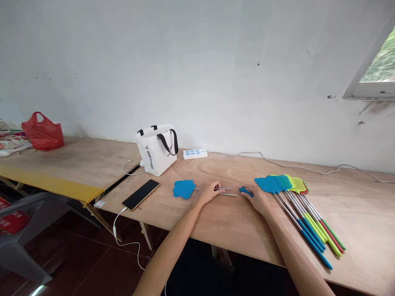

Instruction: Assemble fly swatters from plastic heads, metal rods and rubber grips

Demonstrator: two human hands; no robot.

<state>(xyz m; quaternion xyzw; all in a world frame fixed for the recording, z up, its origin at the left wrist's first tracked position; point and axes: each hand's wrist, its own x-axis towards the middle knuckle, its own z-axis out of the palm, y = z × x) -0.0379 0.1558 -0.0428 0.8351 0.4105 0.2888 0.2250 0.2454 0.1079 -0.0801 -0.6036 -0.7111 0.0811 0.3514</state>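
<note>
Two blue fly swatters with overlapping mesh heads [184,189] lie flat at the middle of the table. Their bare metal rods [228,195] point right, without grips on the visible ends. My left hand [210,193] is closed over the rods, fingers and thumb curled about them. Just right of the rod ends, my right hand [256,198] is closed on blue handle grips [246,191]; my fingers hide most of them, so I cannot tell how many. Beside that hand lies a fanned row of whole fly swatters [308,218] with blue, yellow-green, red and green handles.
A phone [141,195] on a white cable lies at left. Behind it stand a white tote bag [156,150] and a power strip [195,153], whose cord runs along the wall. A red plastic bag [43,131] sits on the other table, across a gap.
</note>
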